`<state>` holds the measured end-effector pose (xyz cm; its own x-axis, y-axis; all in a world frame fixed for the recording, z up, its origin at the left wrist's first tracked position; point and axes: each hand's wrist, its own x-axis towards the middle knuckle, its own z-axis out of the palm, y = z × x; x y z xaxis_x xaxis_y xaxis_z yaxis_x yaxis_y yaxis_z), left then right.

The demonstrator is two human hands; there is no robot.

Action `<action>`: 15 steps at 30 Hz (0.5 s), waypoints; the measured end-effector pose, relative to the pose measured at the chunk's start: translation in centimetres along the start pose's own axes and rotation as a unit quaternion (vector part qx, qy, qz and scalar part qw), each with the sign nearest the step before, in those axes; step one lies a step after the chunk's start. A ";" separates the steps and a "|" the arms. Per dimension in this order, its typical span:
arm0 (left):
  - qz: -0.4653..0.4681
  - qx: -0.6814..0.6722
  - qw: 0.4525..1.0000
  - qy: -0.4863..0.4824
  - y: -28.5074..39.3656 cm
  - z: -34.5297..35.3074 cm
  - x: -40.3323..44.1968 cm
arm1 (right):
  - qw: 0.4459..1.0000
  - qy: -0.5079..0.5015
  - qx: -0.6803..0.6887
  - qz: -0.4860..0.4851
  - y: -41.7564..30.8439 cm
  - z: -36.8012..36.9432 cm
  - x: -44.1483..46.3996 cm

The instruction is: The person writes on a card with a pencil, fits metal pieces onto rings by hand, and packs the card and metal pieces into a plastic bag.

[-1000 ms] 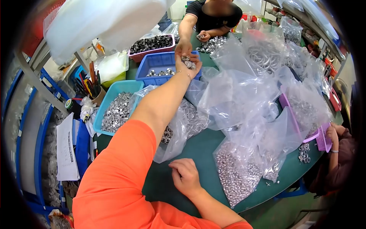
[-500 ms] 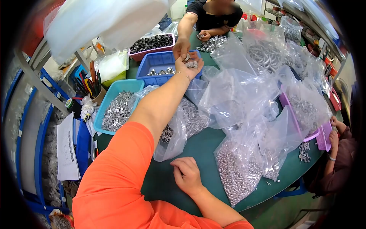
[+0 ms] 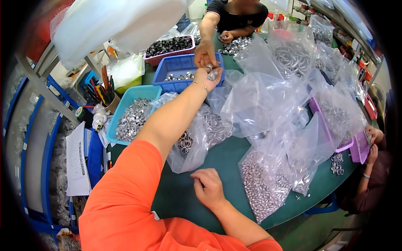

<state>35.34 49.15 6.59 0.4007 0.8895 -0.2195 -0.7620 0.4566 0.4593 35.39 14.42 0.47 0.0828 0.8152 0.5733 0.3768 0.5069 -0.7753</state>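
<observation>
My left hand is stretched far across the table, palm up, with small silvery metal rings in its cupped palm. A co-worker's hand reaches down over it, fingers at the rings. Just left of both hands stands a blue bin with a few similar metal pieces in it. My right hand rests on the green table near me, its fingers loosely curled and nothing visible in them. Clear plastic bags of metal rings lie between my two hands.
A turquoise bin of metal parts stands at left, beside a cup of tools. A pink bin holds dark rings. Plastic bags, including one of silvery beads, cover the right side. Another person sits at right.
My left hand has dropped slightly and moved a little right. The co-worker's hand above it has opened from a pinch and lowered toward my palm. My right hand stays on the table.
</observation>
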 end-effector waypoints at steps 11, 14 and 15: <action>-0.053 0.042 0.998 -0.004 0.7 2.0 -4.4 | 0.999 0.029 -0.012 -0.007 0.2 -0.3 0.3; -0.101 0.041 0.993 -0.044 0.1 2.9 -9.3 | 0.998 0.056 -0.015 -0.015 0.1 -0.5 0.5; -0.111 0.046 0.992 -0.047 -0.3 3.6 -12.2 | 0.998 0.063 -0.017 -0.018 0.1 -0.6 0.6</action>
<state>32.48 38.11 12.20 0.6027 0.7596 -0.2447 -0.6021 0.6340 0.4853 36.06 14.79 0.88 0.1839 0.7537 0.6310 0.4121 0.5237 -0.7456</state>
